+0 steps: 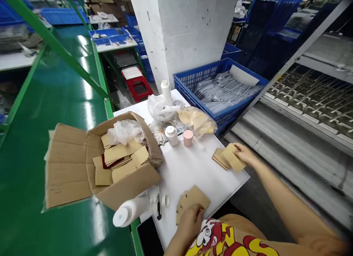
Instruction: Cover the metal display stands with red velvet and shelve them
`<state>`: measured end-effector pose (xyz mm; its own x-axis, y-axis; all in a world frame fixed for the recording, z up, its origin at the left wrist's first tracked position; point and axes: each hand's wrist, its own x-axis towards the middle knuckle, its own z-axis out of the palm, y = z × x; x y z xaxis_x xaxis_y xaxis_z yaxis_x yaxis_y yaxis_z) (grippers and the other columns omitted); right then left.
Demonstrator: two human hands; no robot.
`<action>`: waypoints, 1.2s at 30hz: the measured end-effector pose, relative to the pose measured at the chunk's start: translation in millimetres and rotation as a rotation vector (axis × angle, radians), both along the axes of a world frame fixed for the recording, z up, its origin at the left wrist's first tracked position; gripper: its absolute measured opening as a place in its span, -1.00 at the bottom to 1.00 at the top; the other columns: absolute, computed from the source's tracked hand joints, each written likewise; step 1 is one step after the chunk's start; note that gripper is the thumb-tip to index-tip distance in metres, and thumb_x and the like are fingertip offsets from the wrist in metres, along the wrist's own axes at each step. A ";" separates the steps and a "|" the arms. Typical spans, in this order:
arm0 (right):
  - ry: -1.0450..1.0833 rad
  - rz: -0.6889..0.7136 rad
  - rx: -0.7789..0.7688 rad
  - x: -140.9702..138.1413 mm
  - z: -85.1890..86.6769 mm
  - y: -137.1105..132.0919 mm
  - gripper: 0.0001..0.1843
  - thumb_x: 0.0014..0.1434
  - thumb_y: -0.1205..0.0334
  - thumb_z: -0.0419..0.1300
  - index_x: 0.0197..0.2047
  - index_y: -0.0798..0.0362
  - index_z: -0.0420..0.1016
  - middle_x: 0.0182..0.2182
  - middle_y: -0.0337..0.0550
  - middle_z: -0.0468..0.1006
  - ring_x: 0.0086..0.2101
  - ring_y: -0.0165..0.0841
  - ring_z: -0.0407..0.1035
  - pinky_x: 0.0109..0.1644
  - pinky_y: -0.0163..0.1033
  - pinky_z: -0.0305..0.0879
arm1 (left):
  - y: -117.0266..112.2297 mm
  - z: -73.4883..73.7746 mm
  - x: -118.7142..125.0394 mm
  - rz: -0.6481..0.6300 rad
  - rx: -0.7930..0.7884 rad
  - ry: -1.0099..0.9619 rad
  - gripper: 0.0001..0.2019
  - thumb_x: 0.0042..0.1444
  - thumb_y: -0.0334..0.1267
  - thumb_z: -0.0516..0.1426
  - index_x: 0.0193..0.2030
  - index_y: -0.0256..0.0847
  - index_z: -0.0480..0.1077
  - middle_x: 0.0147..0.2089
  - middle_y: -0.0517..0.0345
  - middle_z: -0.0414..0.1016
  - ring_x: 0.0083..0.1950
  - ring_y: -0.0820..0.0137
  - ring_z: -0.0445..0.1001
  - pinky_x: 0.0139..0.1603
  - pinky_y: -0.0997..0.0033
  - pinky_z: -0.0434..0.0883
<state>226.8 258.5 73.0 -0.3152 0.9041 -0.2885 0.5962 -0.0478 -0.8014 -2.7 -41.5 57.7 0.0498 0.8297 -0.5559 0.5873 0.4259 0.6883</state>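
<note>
My right hand (242, 153) pinches a flat brown paper card (233, 157) by its edge, near the right edge of the white table. The card partly overlaps a small stack of similar brown cards (220, 159) lying there. Close to my body, my left hand (191, 220) has its fingers curled at the near edge of a fanned set of brown cards (195, 198), appearing to grip them. Some of its fingertips are hidden. More brown cards (118, 153) fill an open cardboard box (68, 166) at the left, with a dark red piece among them.
On the white table (184, 168) stand a white bottle (171, 136), a pink jar (188, 138), plastic bags (197, 120) and a larger white bottle (131, 212). A phone (150, 237) and black cutter (159, 207) lie nearby. Beyond are a blue crate (193, 79), metal rack (289, 138) and green conveyor (68, 65).
</note>
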 end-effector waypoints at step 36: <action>-0.616 0.565 0.528 39.4 -74.8 -53.7 -0.85 0.11 0.24 0.26 -0.42 0.15 0.51 -0.44 -0.14 0.55 -0.40 -0.37 0.43 -0.25 -0.26 0.32 | -187.2 -32.8 176.3 -0.391 0.563 0.550 -0.80 0.10 -0.37 0.08 -0.13 -0.15 0.42 -0.21 0.14 0.52 -0.14 0.29 0.46 -0.06 0.27 0.29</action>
